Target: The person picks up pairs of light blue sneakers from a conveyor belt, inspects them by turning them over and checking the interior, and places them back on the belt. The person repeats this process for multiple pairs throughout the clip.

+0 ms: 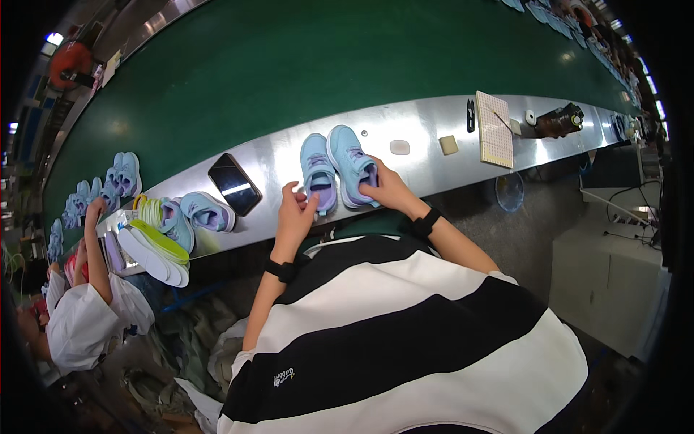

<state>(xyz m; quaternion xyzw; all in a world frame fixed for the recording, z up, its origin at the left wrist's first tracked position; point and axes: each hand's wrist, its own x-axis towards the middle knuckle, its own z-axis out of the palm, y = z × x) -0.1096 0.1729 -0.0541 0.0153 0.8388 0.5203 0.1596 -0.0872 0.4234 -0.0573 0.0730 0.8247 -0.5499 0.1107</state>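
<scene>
While right hand [396, 189] grips light-blue strapped shoe [348, 153], left hand [294, 217] parted beside twin shoe [314, 150], steel ledge [426, 168] ending six o'clock, broad green belt [303, 61] twelve.

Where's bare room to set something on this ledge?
The ledge is bare between the phone and blue shoe pair; beyond it, the green surface lies mostly open. Left of the phone, more shoes and insoles crowd together.
</scene>
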